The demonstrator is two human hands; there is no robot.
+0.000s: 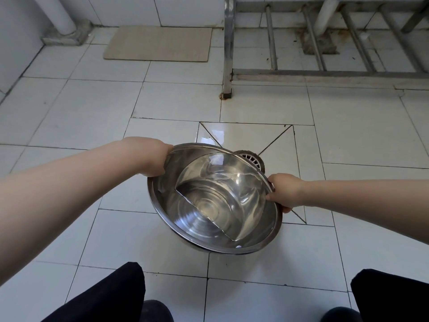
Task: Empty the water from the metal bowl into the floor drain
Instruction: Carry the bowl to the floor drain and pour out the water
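Steel, tilted away from the person, the metal bowl [216,198] hangs just short of the floor drain [251,158], water [222,194] pooled toward its far wall. Left hand [154,159] and right hand [284,191] each clamp the rim. Pouring seems just underway; next, tip further so the stream lands on the drain beyond.

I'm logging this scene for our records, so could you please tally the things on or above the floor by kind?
Hands: 2, left hand and right hand, both on the bowl's rim
Bowl: 1, tilted, with water in it
Drain: 1, partly hidden by the bowl
Mat: 1
Pipes: 2, left pipe and right pipe
Rack: 1
Total: 8
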